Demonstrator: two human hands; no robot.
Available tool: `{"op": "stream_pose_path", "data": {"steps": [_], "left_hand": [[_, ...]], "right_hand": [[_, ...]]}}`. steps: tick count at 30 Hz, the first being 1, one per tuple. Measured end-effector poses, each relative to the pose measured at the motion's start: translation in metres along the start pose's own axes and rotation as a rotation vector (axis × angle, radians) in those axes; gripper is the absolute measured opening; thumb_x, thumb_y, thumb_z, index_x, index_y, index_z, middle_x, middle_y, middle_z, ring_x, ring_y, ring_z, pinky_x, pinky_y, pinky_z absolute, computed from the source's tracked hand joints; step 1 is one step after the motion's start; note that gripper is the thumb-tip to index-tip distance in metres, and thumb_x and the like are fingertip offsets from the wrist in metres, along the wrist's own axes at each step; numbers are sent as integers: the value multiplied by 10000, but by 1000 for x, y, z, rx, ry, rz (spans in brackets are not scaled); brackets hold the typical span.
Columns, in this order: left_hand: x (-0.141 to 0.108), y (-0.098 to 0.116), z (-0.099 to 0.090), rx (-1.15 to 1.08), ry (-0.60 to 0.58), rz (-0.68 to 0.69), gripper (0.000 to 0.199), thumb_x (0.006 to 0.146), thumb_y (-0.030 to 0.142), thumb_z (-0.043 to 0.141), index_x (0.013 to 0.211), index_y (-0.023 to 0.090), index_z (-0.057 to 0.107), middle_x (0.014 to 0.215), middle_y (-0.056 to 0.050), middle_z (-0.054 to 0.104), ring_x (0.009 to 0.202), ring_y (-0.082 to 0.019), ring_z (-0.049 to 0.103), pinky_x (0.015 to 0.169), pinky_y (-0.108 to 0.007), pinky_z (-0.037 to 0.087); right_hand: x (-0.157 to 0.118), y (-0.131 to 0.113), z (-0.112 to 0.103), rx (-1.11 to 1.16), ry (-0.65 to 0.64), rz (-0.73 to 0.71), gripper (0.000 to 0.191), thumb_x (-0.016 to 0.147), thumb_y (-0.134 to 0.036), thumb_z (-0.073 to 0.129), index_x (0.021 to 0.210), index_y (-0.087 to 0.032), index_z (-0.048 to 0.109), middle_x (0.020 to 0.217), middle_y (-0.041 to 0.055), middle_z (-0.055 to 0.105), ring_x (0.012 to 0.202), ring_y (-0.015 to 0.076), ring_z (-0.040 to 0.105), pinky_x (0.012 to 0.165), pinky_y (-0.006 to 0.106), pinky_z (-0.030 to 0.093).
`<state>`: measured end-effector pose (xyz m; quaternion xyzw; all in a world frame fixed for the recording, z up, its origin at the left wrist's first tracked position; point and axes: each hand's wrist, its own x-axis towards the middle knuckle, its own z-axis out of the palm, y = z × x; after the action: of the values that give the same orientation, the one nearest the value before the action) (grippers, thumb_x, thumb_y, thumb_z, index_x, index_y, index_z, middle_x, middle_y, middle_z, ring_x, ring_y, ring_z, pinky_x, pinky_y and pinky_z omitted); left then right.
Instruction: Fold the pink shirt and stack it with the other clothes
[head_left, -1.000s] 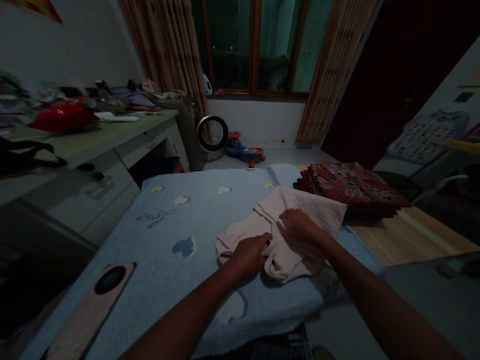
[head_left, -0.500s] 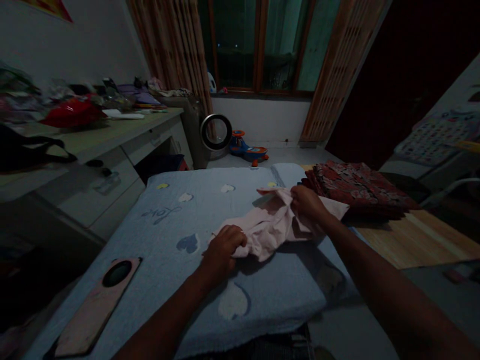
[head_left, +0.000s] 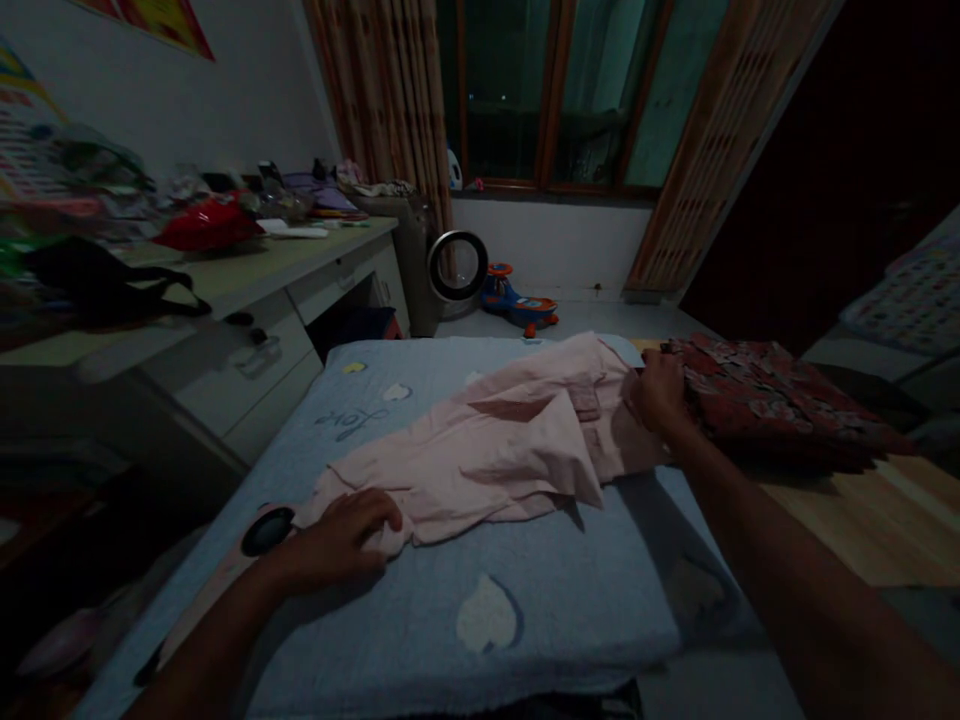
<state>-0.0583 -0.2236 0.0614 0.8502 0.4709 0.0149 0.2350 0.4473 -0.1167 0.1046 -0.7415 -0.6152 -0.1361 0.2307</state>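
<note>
Stretched wider than half a second ago, when it was bunched, our pink cloth (head_left: 450,470) now runs slantwise over the blue blanket (head_left: 390,645); our left hand (head_left: 349,535) has moved out toward the blanket's left edge and our right hand (head_left: 661,390) toward its right edge.

To spread the cloth well, we judge that both ends want an even, gentle pull, with the raised flap in the middle laid flat before the wrinkles are smoothed outward; tugging harder at one end would probably skew it.

The cloth lies between our hands. Our left fingers curl down and pinch its left end, nearer the blanket's front edge. Our right hand is closed around its right end, near the far right corner, just beside a folded stack of red flowered fabric (head_left: 787,400); we cannot tell whether they touch. Partly under our left forearm, a pink phone-like object (head_left: 217,585) lies along the blanket's left edge.
</note>
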Motion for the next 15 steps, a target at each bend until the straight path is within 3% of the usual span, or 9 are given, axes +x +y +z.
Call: {"op": "stream_pose_path", "data": {"steps": [2,4,6,9,11,13,15], "left_hand": [[9,9,-12,-107,78,21,247,828,401,548,1009,246,613,1288,-36,553,1205,-230,497,1026,-350,382],[27,21,-19,-172,263,-12,311,906,461,421,1004,225,598,1266,-61,560,1198,-223,511,1030,-345,388],[48,35,-16,-157,332,-25,346,919,460,380,1021,204,589,1202,-87,592,1155,-230,545,1020,-359,405],[71,49,6,-36,206,-26,403,860,430,493,1160,175,575,1301,-139,565,1246,-277,503,1066,-410,374],[77,52,25,51,90,-49,595,769,438,631,1290,173,522,1454,-167,447,1368,-331,379,1124,-463,300],[77,52,39,114,41,-66,717,700,406,715,1344,192,482,1523,-164,360,1418,-358,292,1143,-492,258],[73,50,45,141,58,-27,639,703,337,714,1296,209,511,1492,-145,400,1389,-344,334,1118,-471,298]], "right_hand": [[-10,-20,10,35,-23,-56,546,768,-175,531,1307,-95,517,1276,225,544,1149,341,507,961,466,416],[-20,-42,20,228,-243,-214,479,790,-196,535,1261,-121,575,1266,186,586,1162,307,527,1009,429,406],[-30,-62,28,459,-506,-328,425,807,-246,545,1219,-173,619,1219,124,641,1111,266,579,993,386,434],[-45,-78,31,694,-743,-437,440,763,-277,596,1196,-219,641,1179,62,673,1076,249,602,965,383,455],[-56,-78,25,768,-844,-465,416,732,-261,610,1141,-212,668,1126,45,688,1035,232,610,945,366,464],[-65,-69,15,834,-983,-389,347,728,-265,614,1059,-199,691,1027,27,699,914,196,629,850,318,499],[-69,-54,4,922,-1092,-193,261,737,-308,634,960,-190,701,911,14,696,752,157,620,689,259,512]]}}
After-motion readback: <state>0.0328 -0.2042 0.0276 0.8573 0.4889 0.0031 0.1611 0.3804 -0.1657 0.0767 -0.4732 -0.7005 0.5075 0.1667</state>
